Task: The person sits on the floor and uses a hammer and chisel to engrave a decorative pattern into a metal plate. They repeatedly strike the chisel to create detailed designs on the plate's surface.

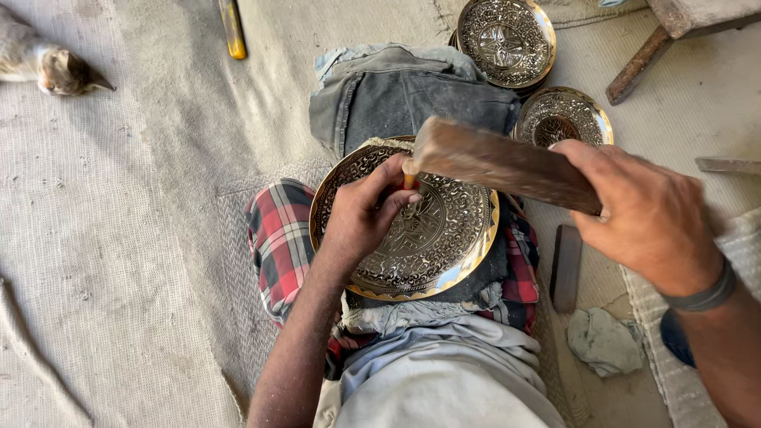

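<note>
Plate [428, 238]: engraved brass, on lap, over plaid cloth [277, 238] | Left hand [361, 214]: pinches chisel [409, 176] upright on plate | Right hand [646, 214]: clenched round wooden mallet [499, 162], head above chisel | Two plates [507, 40] [563, 117] at mat's far edge.

No packages, labels, signs or screens are to be seen in this view.
</note>
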